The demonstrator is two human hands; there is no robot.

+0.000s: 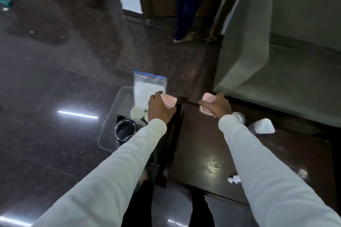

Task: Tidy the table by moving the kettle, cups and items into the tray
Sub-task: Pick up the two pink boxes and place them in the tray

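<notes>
A person in pale long sleeves is leaning over a dark wooden surface point(212, 153), each hand wrapped around a small pink container. Nearest, at five o'clock, a crumpled white scrap point(234, 179) is lying on the surface. Further out, the right hand point(216, 106) is closing its fingers around one pink container point(205, 104) above the surface's far edge, just beside a clear glass point(239, 117) and a tipped white cup point(263, 126) at two o'clock. The left hand point(159, 108) is gripping the second pink container point(169, 101) just past the surface's left edge, over a clear plastic tray point(108, 132) sitting on the polished floor at ten o'clock. The tray is already holding a dark kettle point(125, 129), pale cups point(137, 112) and a zip bag of white powder point(147, 86). Beyond, a green sofa is filling one o'clock.

The tray is looking crowded; a container released from this height is likely to land on the cups or the kettle's open mouth and bounce onto the floor. The right sleeve, sweeping leftward, could also clip the glass.
</notes>
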